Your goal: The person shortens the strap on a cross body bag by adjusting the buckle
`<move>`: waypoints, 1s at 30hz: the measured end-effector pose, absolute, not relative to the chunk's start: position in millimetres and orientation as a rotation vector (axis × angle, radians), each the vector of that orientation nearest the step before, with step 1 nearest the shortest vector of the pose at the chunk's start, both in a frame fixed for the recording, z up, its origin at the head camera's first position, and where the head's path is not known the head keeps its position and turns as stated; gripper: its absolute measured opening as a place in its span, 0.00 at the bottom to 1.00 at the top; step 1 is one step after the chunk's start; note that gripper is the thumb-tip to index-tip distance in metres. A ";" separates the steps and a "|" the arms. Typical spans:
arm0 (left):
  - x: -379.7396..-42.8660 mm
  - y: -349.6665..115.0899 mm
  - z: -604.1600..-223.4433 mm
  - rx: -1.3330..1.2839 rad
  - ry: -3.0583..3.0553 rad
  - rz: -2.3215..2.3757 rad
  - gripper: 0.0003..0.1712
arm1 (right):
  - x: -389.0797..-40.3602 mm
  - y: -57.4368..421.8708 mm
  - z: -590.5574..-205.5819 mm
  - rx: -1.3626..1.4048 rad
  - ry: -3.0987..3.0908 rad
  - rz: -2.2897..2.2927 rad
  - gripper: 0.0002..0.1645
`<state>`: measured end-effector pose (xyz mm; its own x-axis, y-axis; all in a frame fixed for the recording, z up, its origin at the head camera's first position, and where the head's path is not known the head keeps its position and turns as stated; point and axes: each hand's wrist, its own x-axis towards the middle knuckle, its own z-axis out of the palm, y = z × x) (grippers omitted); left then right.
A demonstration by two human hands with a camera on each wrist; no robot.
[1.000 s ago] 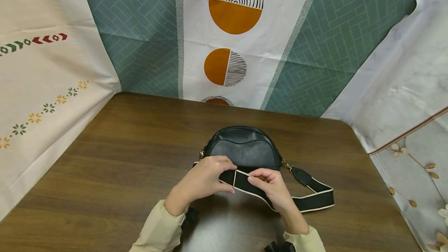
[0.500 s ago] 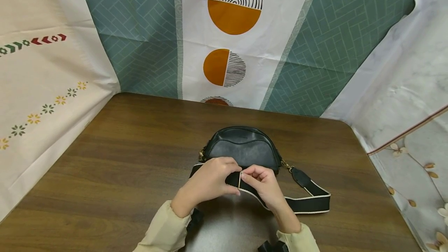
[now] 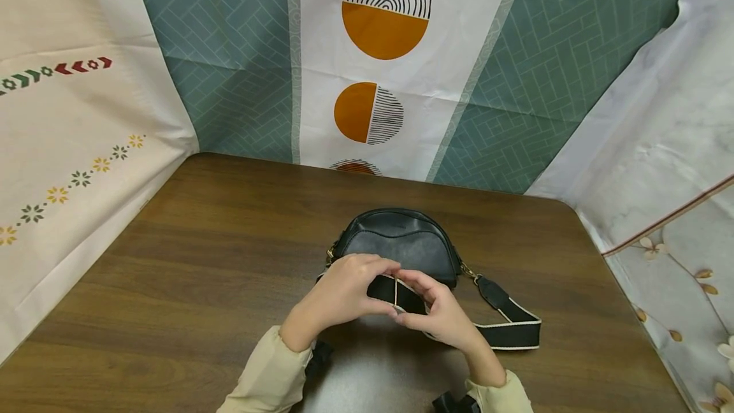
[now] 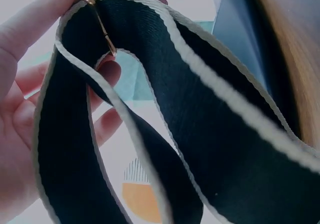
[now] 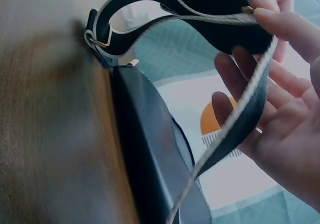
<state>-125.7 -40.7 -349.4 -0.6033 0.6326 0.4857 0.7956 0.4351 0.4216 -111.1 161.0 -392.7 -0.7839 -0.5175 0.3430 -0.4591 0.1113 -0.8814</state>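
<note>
A black half-moon shoulder bag [image 3: 395,248] stands on the table in the head view. In front of it, both hands hold its wide black strap [image 4: 215,139], which has cream woven edges. My left hand [image 3: 344,293] grips the strap across its width, thumb below and fingers above. From the other side, my right hand [image 3: 446,316] holds it between thumb and fingers. Between the hands, a thin gold slider buckle [image 3: 395,292] crosses the webbing. The left wrist view shows the strap doubled into loops below this buckle. Fingertips of both hands nearly meet around it.
The strap's right part [image 3: 510,336] lies folded on the brown wooden table [image 3: 229,241]. A gold chain link [image 3: 469,269] joins its leather tab to the bag. Patterned cloths [image 3: 241,62] hang behind and at both sides of the table.
The buckle has shifted slightly right with the left hand. My right hand has gone from pinching the strap's upper edge to spanning its width, with its thumb now at the lower edge.
</note>
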 end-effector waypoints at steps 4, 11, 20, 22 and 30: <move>-125.5 -38.0 -349.5 -1.227 -2.435 -0.945 0.35 | -110.7 155.7 -395.0 -0.978 2.370 -1.823 0.31; -125.0 -35.6 -347.1 -1.211 -2.478 -1.028 0.35 | -111.0 148.3 -397.5 -1.089 2.474 -1.880 0.37; -126.8 -41.4 -345.2 -1.188 -2.532 -1.169 0.37 | -109.2 143.3 -394.0 -1.108 2.596 -1.907 0.31; -127.5 -45.7 -345.9 -1.164 -2.527 -1.189 0.38 | -110.2 143.7 -396.7 -1.068 2.585 -1.930 0.30; -130.2 -69.0 -354.6 -1.056 -2.501 -1.249 0.41 | -110.6 145.1 -402.1 -0.807 2.483 -2.041 0.25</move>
<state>-130.2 -69.0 -354.6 -0.7399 0.5240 0.4218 0.6520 0.4042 0.6415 -110.6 145.1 -402.1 -0.8674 -0.2570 0.4260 -0.4677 0.1291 -0.8744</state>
